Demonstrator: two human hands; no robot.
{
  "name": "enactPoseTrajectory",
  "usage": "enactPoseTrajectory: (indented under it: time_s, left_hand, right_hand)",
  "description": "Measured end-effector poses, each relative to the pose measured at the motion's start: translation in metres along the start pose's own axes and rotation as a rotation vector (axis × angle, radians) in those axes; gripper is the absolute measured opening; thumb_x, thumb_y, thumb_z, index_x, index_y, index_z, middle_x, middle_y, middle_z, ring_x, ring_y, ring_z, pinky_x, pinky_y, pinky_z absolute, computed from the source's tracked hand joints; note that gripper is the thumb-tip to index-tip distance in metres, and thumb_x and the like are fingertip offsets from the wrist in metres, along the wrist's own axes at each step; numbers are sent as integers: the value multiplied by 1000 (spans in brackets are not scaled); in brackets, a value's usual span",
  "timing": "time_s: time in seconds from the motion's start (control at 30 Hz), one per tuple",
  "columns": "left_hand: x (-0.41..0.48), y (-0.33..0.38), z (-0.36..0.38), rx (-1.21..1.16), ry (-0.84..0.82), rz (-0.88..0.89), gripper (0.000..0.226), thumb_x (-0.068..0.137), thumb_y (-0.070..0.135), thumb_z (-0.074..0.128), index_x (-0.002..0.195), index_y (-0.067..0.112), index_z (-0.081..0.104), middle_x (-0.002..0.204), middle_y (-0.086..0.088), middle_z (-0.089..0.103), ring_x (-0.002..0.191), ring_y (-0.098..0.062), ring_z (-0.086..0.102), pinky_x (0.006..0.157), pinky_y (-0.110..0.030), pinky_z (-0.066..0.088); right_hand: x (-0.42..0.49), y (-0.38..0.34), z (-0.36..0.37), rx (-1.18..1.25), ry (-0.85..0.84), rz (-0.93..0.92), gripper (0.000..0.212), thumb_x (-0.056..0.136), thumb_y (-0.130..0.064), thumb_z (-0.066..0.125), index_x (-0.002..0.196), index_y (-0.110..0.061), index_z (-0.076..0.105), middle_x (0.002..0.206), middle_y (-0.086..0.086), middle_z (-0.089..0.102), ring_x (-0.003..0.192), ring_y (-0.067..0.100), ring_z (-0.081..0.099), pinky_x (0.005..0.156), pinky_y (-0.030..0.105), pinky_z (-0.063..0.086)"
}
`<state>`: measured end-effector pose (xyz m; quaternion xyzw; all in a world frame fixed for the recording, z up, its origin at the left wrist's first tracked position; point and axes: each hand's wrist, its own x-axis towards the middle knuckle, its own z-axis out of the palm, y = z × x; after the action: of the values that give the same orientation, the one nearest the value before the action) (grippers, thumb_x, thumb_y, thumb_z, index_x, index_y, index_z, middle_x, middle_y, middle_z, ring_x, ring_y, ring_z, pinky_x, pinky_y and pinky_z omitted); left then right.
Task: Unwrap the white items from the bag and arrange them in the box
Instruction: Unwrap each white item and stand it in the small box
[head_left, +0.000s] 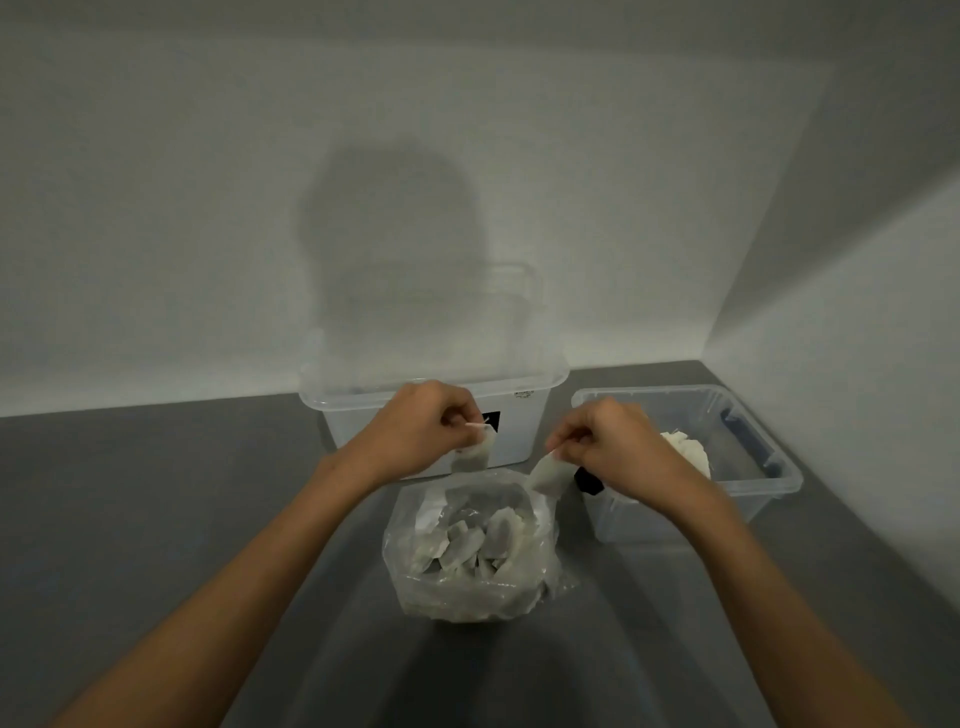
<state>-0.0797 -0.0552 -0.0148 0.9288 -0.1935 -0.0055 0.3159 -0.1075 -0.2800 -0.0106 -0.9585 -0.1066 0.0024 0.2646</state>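
Pinching a small white wrapped piece in our left hand and another in our right hand, fingers closed, we hover mid-frame over the clear plastic bag of white items. Lower right, a clear plastic box sits on the grey countertop; pale walls rise behind.

One head-worn wide-angle view, aimed forward and down.
I look from close above the grey table toward the wall corner, forearms reaching in from below.
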Motion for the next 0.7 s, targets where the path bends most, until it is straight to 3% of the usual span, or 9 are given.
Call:
enactPoseTrajectory:
  time_s: [0.17,0.33,0.5,0.6,0.7]
  left_hand:
    - [26,35,8,-71,53,52,6,86,24,67,85,17,68,78,2,67,71,-8,60,57,-9,43]
    - [64,79,32,-145,79,81,8,84,16,70,91,19,68,80,6,69,75,-1,62,63,-6,43]
    - [104,113,79,-134,-34,92,7,86,23,68,89,17,70,83,5,68,77,-4,61,69,-15,46]
    - [125,123,115,-44,-174,87,6,85,21,68,87,17,72,89,4,71,83,-8,63,79,-25,53]
    - [143,128,148,33,-278,48,7,86,18,65,89,17,71,94,1,71,88,-12,64,84,-29,53]
  right_hand:
    - [-1,32,-47,-31,166,1,13,92,-14,58,87,-25,64,85,-6,64,76,12,60,65,21,45]
    - [2,76,-93,-3,228,31,14,90,-9,61,90,-22,64,81,0,66,65,13,65,63,31,57]
    - [14,120,-112,-110,152,41,8,88,-11,64,89,-17,68,78,-8,63,74,6,59,65,16,46]
    - [25,147,-108,-173,58,34,10,85,-13,64,87,-19,71,85,-2,69,80,11,62,74,22,49]
    - [36,171,-94,-170,-90,67,12,85,-10,62,88,-15,71,88,2,67,84,14,61,70,18,45]
